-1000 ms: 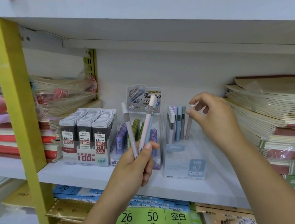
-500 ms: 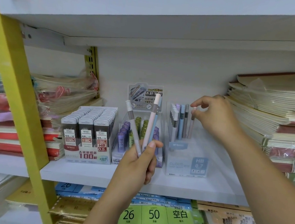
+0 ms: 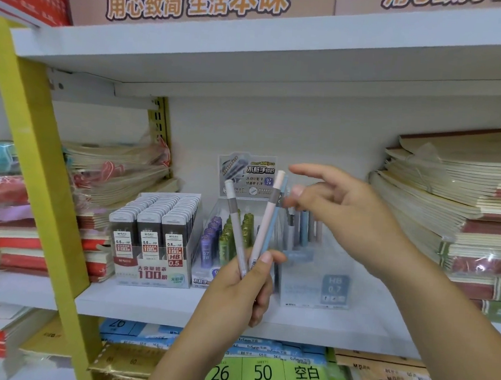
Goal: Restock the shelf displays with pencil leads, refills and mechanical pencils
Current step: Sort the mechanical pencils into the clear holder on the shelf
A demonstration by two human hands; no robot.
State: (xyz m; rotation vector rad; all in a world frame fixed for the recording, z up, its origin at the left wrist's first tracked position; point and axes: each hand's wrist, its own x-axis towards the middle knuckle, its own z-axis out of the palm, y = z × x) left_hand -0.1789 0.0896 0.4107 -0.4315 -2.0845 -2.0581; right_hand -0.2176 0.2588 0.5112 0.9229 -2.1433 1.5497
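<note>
Left hand (image 3: 244,283): grips three slim mechanical pencils (image 3: 266,221), white, pink and blue, by their lower ends, fanned upright in front of the white shelf (image 3: 142,301).
Right hand (image 3: 341,216): fingers loosely spread, holding nothing, thumb just beside the pencil tops; blur hides any contact.
Behind: clear plastic display box marked HB 0.7 (image 3: 319,283), more pencils standing inside.
Further left: grey lead-refill cases in a red-and-white carton (image 3: 154,242).

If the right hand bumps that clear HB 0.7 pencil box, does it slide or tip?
Probably slides: the clear box looks like thin, light plastic on a smooth white shelf. It might tip, since the pencils stand tall at its rear.
</note>
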